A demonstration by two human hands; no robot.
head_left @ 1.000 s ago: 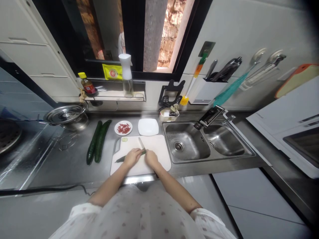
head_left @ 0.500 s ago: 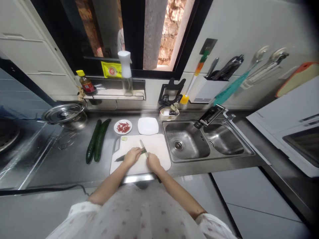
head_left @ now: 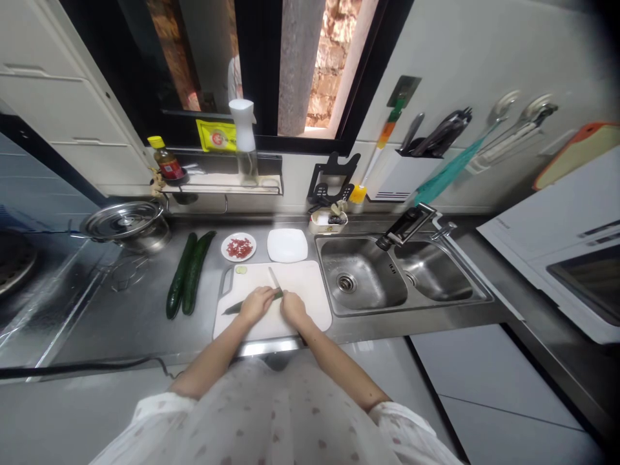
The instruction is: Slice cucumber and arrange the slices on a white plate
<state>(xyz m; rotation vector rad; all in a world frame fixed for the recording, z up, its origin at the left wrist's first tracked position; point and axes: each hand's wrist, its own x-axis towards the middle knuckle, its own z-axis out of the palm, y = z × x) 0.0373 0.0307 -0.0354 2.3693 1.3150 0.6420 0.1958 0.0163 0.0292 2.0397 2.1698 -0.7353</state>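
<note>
A white cutting board [head_left: 310, 284] lies on the steel counter in front of me. My left hand [head_left: 256, 303] presses down on a cucumber [head_left: 233, 308] that lies across the board, fingers curled over it. My right hand [head_left: 292, 308] grips a knife [head_left: 275, 279] whose blade stands across the cucumber's right end, right next to my left fingers. One cucumber slice [head_left: 241, 270] sits at the board's far left corner.
Two whole cucumbers [head_left: 186, 281] lie left of the board. Behind it stand a small plate of chopped red chilli [head_left: 239, 247] and a white square plate [head_left: 287, 245]. A double sink [head_left: 400, 279] is at the right, a steel pot [head_left: 126, 225] at the left.
The knife drew back a little toward me, then returned onto the cucumber's end. My left hand has stayed on the cucumber.
</note>
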